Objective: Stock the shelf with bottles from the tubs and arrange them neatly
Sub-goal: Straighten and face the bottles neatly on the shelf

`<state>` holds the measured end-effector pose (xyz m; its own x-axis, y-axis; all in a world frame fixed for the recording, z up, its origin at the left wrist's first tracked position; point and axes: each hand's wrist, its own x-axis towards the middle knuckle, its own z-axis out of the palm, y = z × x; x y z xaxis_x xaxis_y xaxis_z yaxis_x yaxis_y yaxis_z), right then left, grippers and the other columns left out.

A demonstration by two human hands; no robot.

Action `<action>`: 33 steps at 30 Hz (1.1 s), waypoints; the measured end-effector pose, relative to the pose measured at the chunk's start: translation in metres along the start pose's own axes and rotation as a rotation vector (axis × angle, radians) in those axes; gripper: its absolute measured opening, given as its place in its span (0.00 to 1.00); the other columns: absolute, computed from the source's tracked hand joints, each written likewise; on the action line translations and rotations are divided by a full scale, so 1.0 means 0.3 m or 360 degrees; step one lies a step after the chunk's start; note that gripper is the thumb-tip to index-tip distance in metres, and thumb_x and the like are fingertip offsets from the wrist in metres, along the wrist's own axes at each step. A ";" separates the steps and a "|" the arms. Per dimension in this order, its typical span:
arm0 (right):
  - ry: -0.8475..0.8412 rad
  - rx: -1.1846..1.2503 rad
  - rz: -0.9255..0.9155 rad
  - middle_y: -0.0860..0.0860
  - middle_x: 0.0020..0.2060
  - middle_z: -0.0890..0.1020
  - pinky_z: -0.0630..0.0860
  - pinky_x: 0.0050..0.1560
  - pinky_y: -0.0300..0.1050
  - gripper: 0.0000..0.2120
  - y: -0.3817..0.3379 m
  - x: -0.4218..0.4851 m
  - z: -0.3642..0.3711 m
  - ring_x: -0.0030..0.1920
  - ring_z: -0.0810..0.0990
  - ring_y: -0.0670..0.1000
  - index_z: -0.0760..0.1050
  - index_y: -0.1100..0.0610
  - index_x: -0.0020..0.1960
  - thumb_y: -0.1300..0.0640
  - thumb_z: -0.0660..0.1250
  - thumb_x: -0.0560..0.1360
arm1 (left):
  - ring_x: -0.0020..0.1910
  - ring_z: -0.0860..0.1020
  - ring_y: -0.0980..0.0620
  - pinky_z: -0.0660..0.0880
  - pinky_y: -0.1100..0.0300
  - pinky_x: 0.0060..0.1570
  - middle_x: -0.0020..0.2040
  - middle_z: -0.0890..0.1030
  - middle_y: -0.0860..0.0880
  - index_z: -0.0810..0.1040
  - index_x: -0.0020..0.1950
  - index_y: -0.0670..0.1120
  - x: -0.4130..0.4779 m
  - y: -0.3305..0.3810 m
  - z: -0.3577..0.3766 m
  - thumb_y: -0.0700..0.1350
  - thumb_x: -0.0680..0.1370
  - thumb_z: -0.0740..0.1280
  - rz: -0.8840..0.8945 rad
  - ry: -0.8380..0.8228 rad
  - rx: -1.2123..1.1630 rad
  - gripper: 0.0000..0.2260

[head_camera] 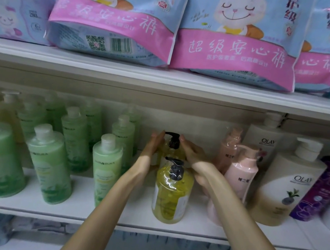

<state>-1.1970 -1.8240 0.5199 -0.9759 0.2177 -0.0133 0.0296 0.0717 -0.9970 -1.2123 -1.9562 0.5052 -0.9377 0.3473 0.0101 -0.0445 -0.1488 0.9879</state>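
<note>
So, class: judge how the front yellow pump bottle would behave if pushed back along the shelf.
The front yellow bottle looks nearly full, so probably heavy for its size and steady. Its black pump stands high, so a push up there might tip it. The glossy plastic wall may feel slippery.

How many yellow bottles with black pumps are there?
2. The front bottle stands near the shelf edge; the back bottle is behind it, between the left hand and right hand. More may be hidden.
</note>
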 end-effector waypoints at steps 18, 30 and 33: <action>-0.0154 -0.0096 -0.0298 0.41 0.62 0.76 0.73 0.58 0.32 0.30 0.323 -0.340 -0.038 0.62 0.75 0.39 0.64 0.51 0.71 0.54 0.68 0.71 | 0.69 0.66 0.64 0.63 0.49 0.72 0.71 0.69 0.62 0.67 0.72 0.59 -0.372 -0.305 0.060 0.74 0.69 0.55 0.0254 0.0317 0.0063 0.35; 0.0272 -0.0394 -0.0267 0.40 0.53 0.79 0.77 0.58 0.48 0.31 0.361 -0.329 0.020 0.54 0.79 0.43 0.69 0.46 0.60 0.52 0.79 0.62 | 0.69 0.68 0.63 0.63 0.50 0.73 0.70 0.72 0.59 0.68 0.72 0.55 -0.371 -0.302 0.017 0.64 0.76 0.55 0.0263 0.0297 -0.0006 0.27; 0.0326 -0.0455 -0.0274 0.40 0.52 0.78 0.77 0.56 0.44 0.32 0.352 -0.330 0.038 0.53 0.79 0.43 0.67 0.44 0.59 0.50 0.80 0.61 | 0.69 0.68 0.62 0.63 0.50 0.73 0.70 0.71 0.59 0.67 0.73 0.55 -0.362 -0.301 -0.001 0.65 0.75 0.54 0.0262 0.0272 0.0013 0.28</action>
<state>-1.0997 -1.8490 0.4152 -0.9095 0.3663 0.1967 -0.0437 0.3863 -0.9213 -1.1065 -1.9809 0.4149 -0.9768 0.1572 0.1452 0.1157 -0.1825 0.9764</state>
